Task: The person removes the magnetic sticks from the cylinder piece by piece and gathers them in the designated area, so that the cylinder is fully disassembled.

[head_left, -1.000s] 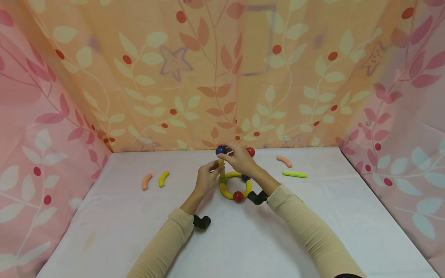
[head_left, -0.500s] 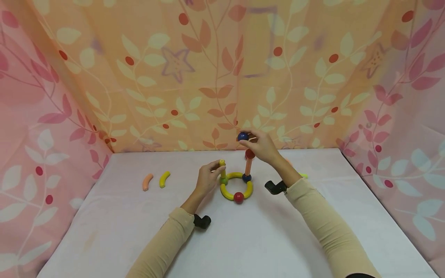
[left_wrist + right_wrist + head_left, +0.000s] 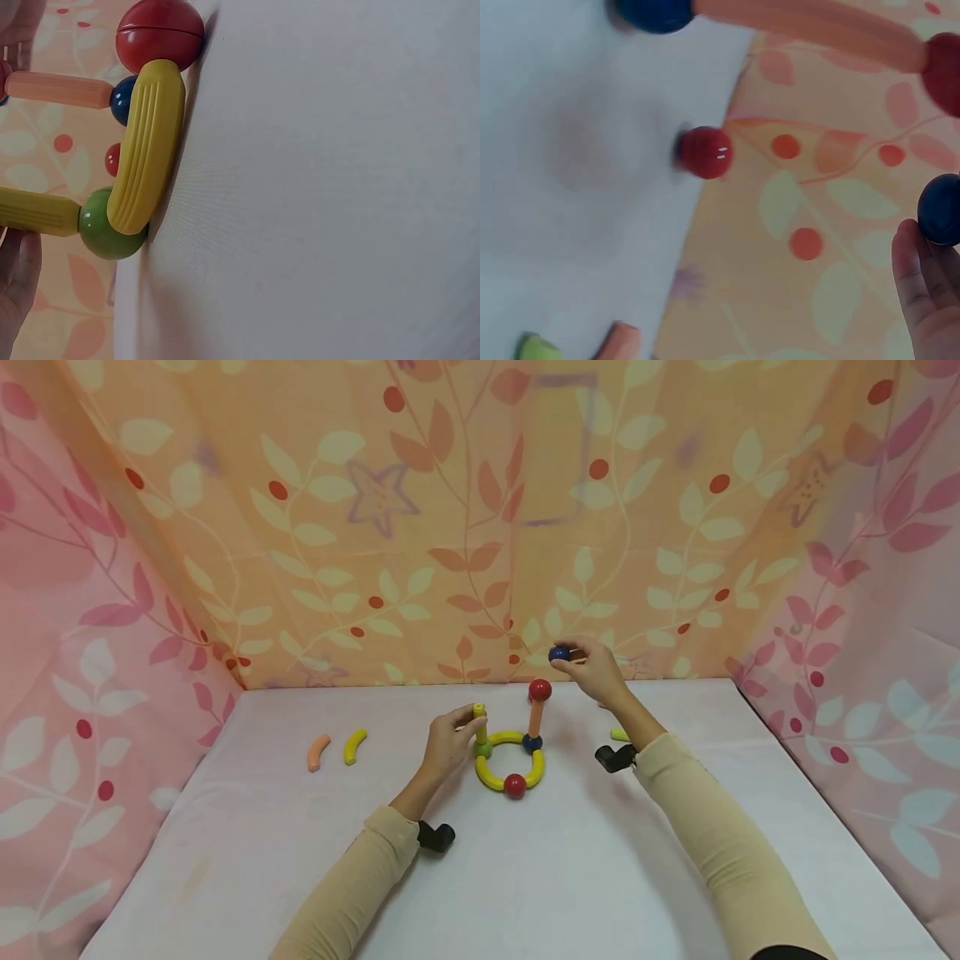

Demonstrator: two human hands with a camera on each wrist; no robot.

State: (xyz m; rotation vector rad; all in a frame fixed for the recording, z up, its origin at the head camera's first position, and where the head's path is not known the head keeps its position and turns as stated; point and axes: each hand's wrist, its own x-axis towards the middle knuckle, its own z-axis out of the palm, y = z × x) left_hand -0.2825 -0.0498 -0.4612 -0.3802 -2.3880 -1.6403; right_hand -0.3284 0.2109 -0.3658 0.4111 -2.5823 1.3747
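In the head view my left hand [image 3: 448, 742] pinches an upright yellow stick [image 3: 481, 727] that stands on a green ball [image 3: 483, 749]. That ball belongs to a ring of curved yellow sticks [image 3: 487, 777] lying on the table, with a red ball [image 3: 515, 787] at the front and a dark blue ball [image 3: 532, 742] on the right. An orange stick [image 3: 536, 718] rises from this blue ball, topped by a red ball [image 3: 540, 690]. My right hand [image 3: 600, 675] holds another blue ball [image 3: 558, 653] in its fingertips, raised up and right of the red-topped stick.
Left of the ring lie a curved orange stick [image 3: 318, 752] and a curved yellow stick [image 3: 355, 747]. A lime-green stick [image 3: 619, 735] is partly hidden behind my right forearm. In the right wrist view a loose red ball [image 3: 707, 152] rests near the table's back edge.
My right hand has carried the blue ball from above the yellow stick over to the right, past the red-topped orange stick. The left hand has stayed at the yellow stick.
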